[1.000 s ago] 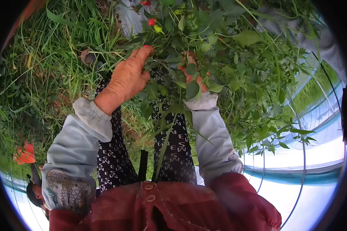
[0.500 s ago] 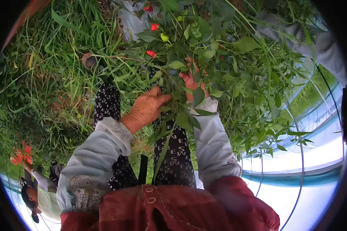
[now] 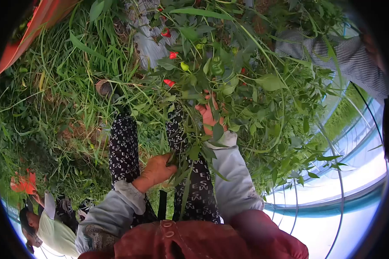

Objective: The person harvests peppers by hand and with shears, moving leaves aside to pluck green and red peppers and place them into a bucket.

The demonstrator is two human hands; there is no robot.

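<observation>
My left hand [image 3: 156,170] is low in front of my left thigh, its fingers closed round a leafy pepper stem [image 3: 190,151]. Farther forward, my right hand [image 3: 209,116] reaches in among the pepper plant's leaves [image 3: 270,82]. Its fingers are bent; leaves cover part of them, and what they grip is hidden. Beyond the hands hang red peppers [image 3: 169,82], a yellow-green pepper [image 3: 184,66] and a larger green pepper [image 3: 217,65].
Tall grass [image 3: 86,64] grows to the left. An orange-red container [image 3: 34,34] cuts into the upper left. A co-worker [image 3: 52,228] is at the lower left, by another red object [image 3: 24,182]. Grey ground sheet [image 3: 149,43] shows ahead; dark mesh cloth [image 3: 333,56] lies upper right.
My left hand has pulled back toward my body and down, with leafy stem in its fingers. My right hand stays among the leaves, slightly lower in view. More of the orange-red container shows.
</observation>
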